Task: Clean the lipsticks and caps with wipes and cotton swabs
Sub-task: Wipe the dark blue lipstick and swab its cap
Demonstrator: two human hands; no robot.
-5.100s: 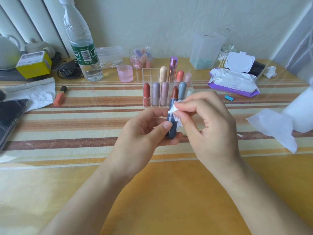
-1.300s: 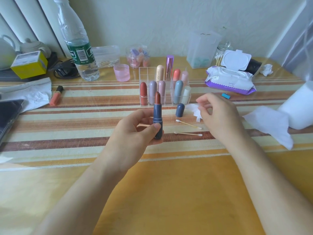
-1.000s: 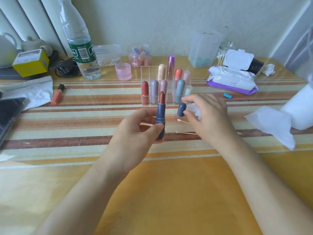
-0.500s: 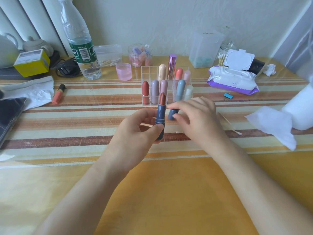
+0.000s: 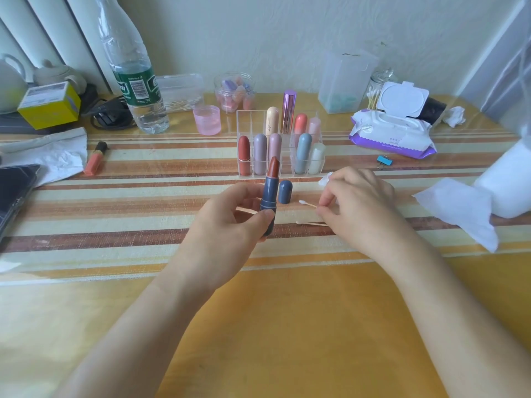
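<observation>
Blue lipstick (image 5: pixel 269 196) upright above worktop (image 5: pixel 143 202), left hand (image 5: pixel 230 222) curled round barrel; bullet soft, likely smears, so hold barrel only. Beside cap (image 5: pixel 285 191), right hand (image 5: pixel 359 202) fingers (image 5: pixel 327 198) pinch cotton swab (image 5: pixel 306 203): light, thin stick, probably bends

A pale, textured wall (image 5: pixel 258 33) stood behind the counter (image 5: pixel 287 326), its yellow top crossed by brown and cream stripes. White vertical slats (image 5: pixel 57 30) rose at the far left.

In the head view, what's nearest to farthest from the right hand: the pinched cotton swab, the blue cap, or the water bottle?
1. White-tipped wooden cotton swab, pinched by right hand.
2. Rounded blue lipstick cap, just left.
3. Clear plastic water bottle, back left.
</observation>
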